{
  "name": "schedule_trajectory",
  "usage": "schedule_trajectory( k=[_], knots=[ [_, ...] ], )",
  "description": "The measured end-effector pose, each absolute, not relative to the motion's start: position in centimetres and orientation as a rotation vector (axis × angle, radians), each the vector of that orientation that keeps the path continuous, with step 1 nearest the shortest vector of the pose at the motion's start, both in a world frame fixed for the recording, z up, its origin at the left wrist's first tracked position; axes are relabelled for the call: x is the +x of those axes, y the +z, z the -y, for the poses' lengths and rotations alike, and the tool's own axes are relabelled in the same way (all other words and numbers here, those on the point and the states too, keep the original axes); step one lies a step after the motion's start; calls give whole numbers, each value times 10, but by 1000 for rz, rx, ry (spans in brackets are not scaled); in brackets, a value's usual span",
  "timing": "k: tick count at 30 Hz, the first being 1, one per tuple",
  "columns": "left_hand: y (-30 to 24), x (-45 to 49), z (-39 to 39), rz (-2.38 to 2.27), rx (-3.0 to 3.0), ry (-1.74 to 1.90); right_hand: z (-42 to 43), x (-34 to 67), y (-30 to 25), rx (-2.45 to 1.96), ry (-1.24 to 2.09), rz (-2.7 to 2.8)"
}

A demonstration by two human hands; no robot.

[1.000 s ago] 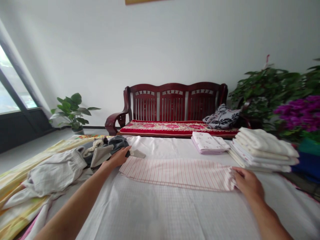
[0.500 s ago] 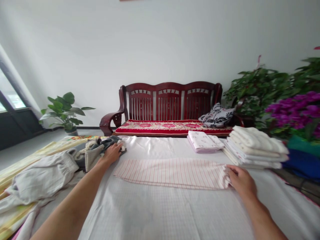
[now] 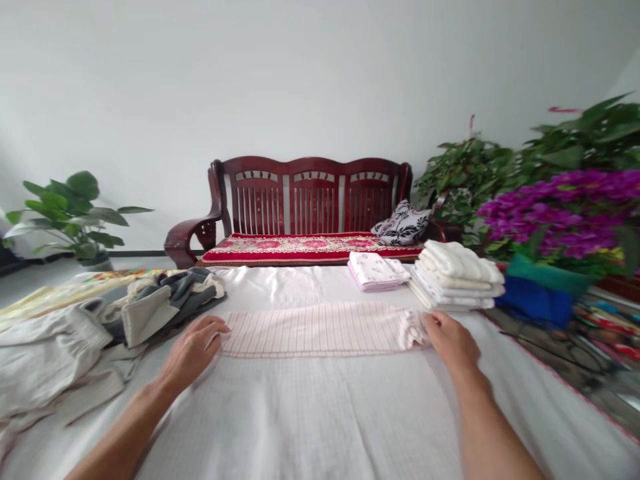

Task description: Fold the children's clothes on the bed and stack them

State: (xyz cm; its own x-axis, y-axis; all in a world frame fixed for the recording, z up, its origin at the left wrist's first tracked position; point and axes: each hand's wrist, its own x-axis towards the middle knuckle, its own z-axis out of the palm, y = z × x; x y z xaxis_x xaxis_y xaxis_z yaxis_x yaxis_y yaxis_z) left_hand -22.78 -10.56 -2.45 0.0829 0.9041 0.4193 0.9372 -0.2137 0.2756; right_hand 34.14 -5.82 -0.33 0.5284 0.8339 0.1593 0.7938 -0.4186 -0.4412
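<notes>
Pale pants with thin red stripes (image 3: 320,330) lie folded into a long strip across the white sheet. Their right end is gathered and bunched. My left hand (image 3: 197,343) is at the left end, its curled fingers and thumb on the fabric and covering the tip. At the bunched end, my right hand (image 3: 450,340) pinches the edge between thumb and fingers. Beyond it stands a stack of folded white cloths (image 3: 457,277). A smaller folded white cloth with a small print (image 3: 377,270) lies beside that stack.
To the left lies a heap of rumpled grey and cream clothes (image 3: 150,307). Behind the sheet (image 3: 310,407) stands a dark red wooden bench (image 3: 313,200) with a patterned cushion (image 3: 403,223). Purple flowers (image 3: 560,213) and a blue cloth (image 3: 535,303) are at right, a potted plant (image 3: 83,213) at left.
My left hand has left the grey clothes and come down to the left end of the striped pants. My right hand stays at the bunched end. The view has turned right.
</notes>
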Motion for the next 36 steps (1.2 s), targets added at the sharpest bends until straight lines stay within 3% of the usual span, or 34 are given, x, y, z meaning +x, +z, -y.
schedule_trajectory(
  k=[12, 27, 30, 36],
  knots=[
    [-45, -256, 102, 1864, -2526, -688, 62, 328, 0, -2299, 310, 1433],
    [-29, -262, 111, 1810, -2223, -1014, 42, 346, -38, -1591, 597, 930],
    [-23, -254, 116, 1756, -2250, -942, 43, 346, -32, -1520, 557, 804],
    [-18, -241, 123, 1906, -2327, -652, 45, 363, -36, -1807, 537, 956]
  ],
)
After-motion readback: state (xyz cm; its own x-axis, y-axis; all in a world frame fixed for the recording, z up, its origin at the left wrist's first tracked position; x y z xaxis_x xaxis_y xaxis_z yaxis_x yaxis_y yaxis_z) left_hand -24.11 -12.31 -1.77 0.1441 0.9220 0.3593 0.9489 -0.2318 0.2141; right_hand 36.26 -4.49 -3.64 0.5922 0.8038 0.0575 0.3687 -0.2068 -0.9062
